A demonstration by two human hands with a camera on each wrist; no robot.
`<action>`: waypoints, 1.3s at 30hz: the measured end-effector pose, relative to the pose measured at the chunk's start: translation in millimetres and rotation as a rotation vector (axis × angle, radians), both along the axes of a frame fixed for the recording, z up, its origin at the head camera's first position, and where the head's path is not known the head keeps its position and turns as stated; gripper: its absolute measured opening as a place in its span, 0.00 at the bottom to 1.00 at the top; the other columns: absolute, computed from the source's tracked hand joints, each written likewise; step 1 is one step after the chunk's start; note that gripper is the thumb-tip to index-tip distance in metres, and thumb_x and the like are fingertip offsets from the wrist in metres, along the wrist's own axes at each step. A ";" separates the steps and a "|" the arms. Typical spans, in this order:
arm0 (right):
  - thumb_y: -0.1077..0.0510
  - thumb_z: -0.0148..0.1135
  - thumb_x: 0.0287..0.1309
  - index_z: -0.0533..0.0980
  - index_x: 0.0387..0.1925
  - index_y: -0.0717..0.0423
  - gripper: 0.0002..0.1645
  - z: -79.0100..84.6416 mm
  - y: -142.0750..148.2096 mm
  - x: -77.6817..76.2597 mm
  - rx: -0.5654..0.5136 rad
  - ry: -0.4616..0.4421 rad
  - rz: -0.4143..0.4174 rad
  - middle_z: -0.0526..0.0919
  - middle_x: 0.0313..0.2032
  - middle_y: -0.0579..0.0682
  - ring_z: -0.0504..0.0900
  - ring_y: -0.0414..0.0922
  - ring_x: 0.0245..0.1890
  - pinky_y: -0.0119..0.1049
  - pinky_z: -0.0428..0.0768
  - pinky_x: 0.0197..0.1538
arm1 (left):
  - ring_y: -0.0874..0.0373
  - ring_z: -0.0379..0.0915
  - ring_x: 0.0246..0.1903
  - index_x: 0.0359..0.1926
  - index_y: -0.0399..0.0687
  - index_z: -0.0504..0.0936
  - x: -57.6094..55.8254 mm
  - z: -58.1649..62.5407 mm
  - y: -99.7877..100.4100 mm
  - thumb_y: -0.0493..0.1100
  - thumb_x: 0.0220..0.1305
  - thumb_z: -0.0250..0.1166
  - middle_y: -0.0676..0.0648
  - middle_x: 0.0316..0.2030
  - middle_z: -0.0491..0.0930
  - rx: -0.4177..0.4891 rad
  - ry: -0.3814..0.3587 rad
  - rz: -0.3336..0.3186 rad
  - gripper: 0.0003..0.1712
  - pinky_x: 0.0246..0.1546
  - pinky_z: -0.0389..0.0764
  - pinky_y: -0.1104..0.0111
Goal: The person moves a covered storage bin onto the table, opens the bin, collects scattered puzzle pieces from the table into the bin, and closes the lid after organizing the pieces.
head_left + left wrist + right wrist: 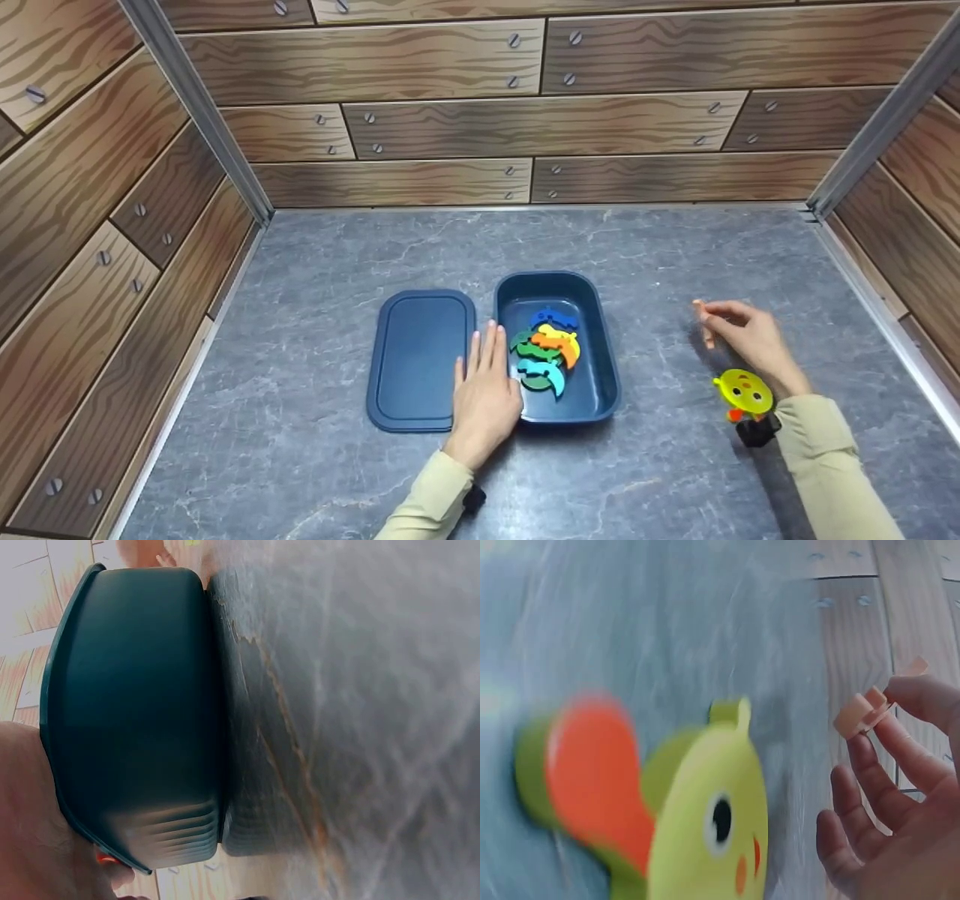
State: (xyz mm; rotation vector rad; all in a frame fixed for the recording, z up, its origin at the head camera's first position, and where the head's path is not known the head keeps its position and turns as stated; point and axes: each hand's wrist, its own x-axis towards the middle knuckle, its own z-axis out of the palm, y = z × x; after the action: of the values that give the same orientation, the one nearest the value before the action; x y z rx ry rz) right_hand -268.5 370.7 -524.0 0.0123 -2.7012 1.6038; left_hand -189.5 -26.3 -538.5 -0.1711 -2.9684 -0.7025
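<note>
A dark blue box (592,352) stands at the middle of the table, its side wall (135,705) filling much of the left wrist view. My left hand (487,397) rests at its left rim with fingers extended. Inside lie several small animal-shaped pieces, among them a blue one (559,319), an orange one (553,343) and a light blue one (536,369). Off to the right, my right hand (754,341) pinches a small light orange piece (855,716) between thumb and fingertips, above the table. Its exact shape is unclear.
Left of the box lies a flat dark blue lid (412,360), partly behind my left hand. A yellow chick-faced toy (739,390) with orange parts is beside my right wrist. Wood-patterned walls (450,64) enclose the grey marbled table (300,315).
</note>
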 end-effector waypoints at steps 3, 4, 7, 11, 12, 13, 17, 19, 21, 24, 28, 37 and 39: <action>0.43 0.61 0.65 0.74 0.60 0.63 0.32 0.1 -4.7 4.1 -0.059 -0.035 -0.022 0.83 0.44 0.46 0.80 0.40 0.39 0.31 0.79 0.41 | 0.50 0.37 0.75 0.78 0.49 0.46 0.2 -0.1 -0.3 0.44 0.69 0.52 0.52 0.78 0.40 0.002 0.002 0.000 0.40 0.70 0.47 0.46; 0.43 0.62 0.65 0.74 0.61 0.62 0.33 0.2 -6.9 5.5 -0.078 -0.046 -0.029 0.82 0.45 0.41 0.79 0.38 0.42 0.31 0.78 0.43 | 0.50 0.37 0.75 0.78 0.49 0.47 0.4 -0.1 -0.4 0.43 0.69 0.51 0.52 0.78 0.40 0.005 0.003 0.000 0.40 0.70 0.47 0.46; 0.43 0.62 0.64 0.72 0.63 0.62 0.35 0.5 -14.2 9.0 -0.149 -0.062 -0.034 0.79 0.49 0.35 0.76 0.35 0.47 0.32 0.77 0.45 | 0.50 0.37 0.75 0.79 0.50 0.47 0.8 -0.3 -0.6 0.43 0.70 0.51 0.52 0.78 0.40 0.013 0.002 -0.001 0.40 0.70 0.48 0.45; 0.45 0.62 0.65 0.71 0.64 0.62 0.34 1.3 -24.5 13.1 -0.249 -0.059 -0.020 0.78 0.53 0.38 0.76 0.37 0.50 0.35 0.77 0.48 | 0.50 0.37 0.75 0.79 0.50 0.47 1.1 -0.6 -0.7 0.43 0.70 0.51 0.53 0.77 0.40 0.025 0.002 -0.001 0.40 0.70 0.48 0.45; 0.46 0.63 0.65 0.70 0.65 0.62 0.34 2.0 -27.1 14.2 -0.267 -0.055 -0.016 0.77 0.53 0.39 0.76 0.37 0.50 0.35 0.77 0.48 | 0.50 0.37 0.75 0.79 0.50 0.47 1.1 -0.6 -0.7 0.43 0.70 0.52 0.52 0.77 0.40 0.027 0.003 -0.001 0.40 0.70 0.48 0.45; 0.46 0.63 0.65 0.70 0.65 0.62 0.34 2.7 -29.4 15.1 -0.280 -0.050 -0.014 0.77 0.54 0.39 0.76 0.37 0.50 0.35 0.77 0.48 | 0.51 0.36 0.75 0.79 0.50 0.47 1.1 -0.5 -0.7 0.43 0.70 0.52 0.53 0.78 0.40 0.028 0.002 -0.001 0.40 0.70 0.47 0.45; 0.48 0.62 0.66 0.70 0.65 0.63 0.33 7.1 -39.1 19.1 -0.320 -0.020 0.004 0.76 0.55 0.42 0.75 0.39 0.51 0.33 0.77 0.49 | 0.50 0.36 0.75 0.78 0.50 0.47 0.8 -0.4 -0.6 0.43 0.70 0.52 0.52 0.78 0.41 0.023 0.007 0.002 0.40 0.70 0.47 0.45; 0.49 0.62 0.66 0.70 0.65 0.62 0.32 9.8 -44.6 21.0 -0.344 -0.007 0.020 0.76 0.56 0.45 0.75 0.40 0.52 0.34 0.76 0.49 | 0.50 0.37 0.75 0.78 0.50 0.47 0.6 -0.3 -0.6 0.43 0.70 0.52 0.51 0.78 0.41 0.019 0.007 0.002 0.40 0.70 0.47 0.45; 0.50 0.62 0.66 0.71 0.64 0.63 0.30 12.5 -50.5 22.5 -0.368 0.009 0.040 0.76 0.56 0.48 0.75 0.41 0.52 0.36 0.75 0.51 | 0.50 0.37 0.75 0.78 0.50 0.47 0.6 0.0 -0.6 0.43 0.70 0.53 0.51 0.78 0.41 0.019 0.008 0.003 0.40 0.70 0.47 0.45; 0.52 0.62 0.67 0.72 0.62 0.63 0.28 16.0 -59.0 24.7 -0.384 0.031 0.075 0.77 0.54 0.52 0.75 0.44 0.52 0.39 0.74 0.52 | 0.50 0.37 0.75 0.78 0.49 0.47 0.5 0.7 -0.8 0.43 0.70 0.52 0.51 0.78 0.41 0.021 0.007 0.001 0.40 0.70 0.47 0.45; 0.57 0.61 0.67 0.72 0.61 0.67 0.25 20.7 -69.2 25.6 -0.440 0.072 0.138 0.77 0.50 0.58 0.78 0.46 0.45 0.41 0.74 0.52 | 0.50 0.37 0.75 0.78 0.49 0.47 0.3 1.2 -0.9 0.43 0.70 0.52 0.50 0.78 0.42 0.018 0.008 -0.001 0.40 0.70 0.47 0.45; 0.66 0.59 0.66 0.73 0.55 0.72 0.18 29.9 -95.9 23.2 -0.527 0.166 0.291 0.78 0.44 0.61 0.80 0.49 0.31 0.40 0.78 0.50 | 0.50 0.36 0.75 0.78 0.49 0.47 0.6 1.0 -0.5 0.43 0.69 0.51 0.51 0.78 0.42 0.016 0.006 -0.001 0.40 0.70 0.48 0.45; 0.65 0.61 0.65 0.74 0.54 0.71 0.18 31.5 -102.3 22.5 -0.496 0.169 0.281 0.79 0.44 0.60 0.80 0.50 0.30 0.39 0.80 0.46 | 0.50 0.36 0.75 0.78 0.49 0.48 0.7 1.0 -0.3 0.43 0.69 0.51 0.51 0.78 0.42 0.018 0.008 -0.001 0.40 0.70 0.48 0.45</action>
State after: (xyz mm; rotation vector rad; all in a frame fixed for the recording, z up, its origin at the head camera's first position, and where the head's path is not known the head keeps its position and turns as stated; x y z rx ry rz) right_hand -245.9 268.5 -492.6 0.5186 -2.1868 2.1898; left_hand -188.8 -26.6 -537.5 -0.1737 -2.9537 -0.7267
